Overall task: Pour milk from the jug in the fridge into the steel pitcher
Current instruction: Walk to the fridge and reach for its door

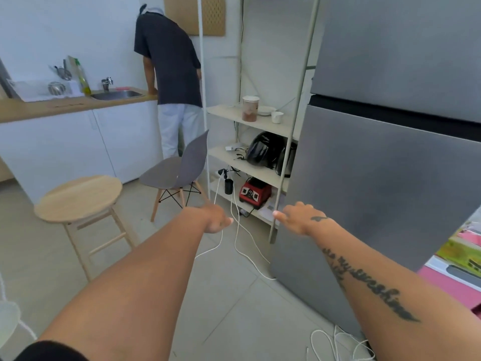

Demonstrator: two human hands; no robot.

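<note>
Both hands were extended forward at mid-frame and held nothing. The left hand [214,217] hung with relaxed, loosely curved fingers, thumb tip pointing right. The right hand [296,217] lay back-up, fingers loosely bent, overlapping the left edge of the fridge [390,165]; contact with that edge cannot be determined.

The fridge filled the right of the frame: a tall two-section cabinet with flat, brushed grey metal faces and a dark seam between the sections. At the lower right edge, past its slanted panel edge, pink and green cartons showed.

Left of the fridge stood a shelf unit [250,121] of thin pale metal posts and light boards. It carried a clear lidded jar [250,108], a rounded glossy black appliance [263,149] and a boxy red blender base [255,191]. White cables [239,238] trailed from it over the grey tiled floor [234,295].

At centre left stood a round-topped wooden stool [78,196] and a grey moulded chair [177,170]. In the upper left, a person [169,61] leaned on a wood-topped desk [52,106] with an inset steel sink [117,95]
</note>
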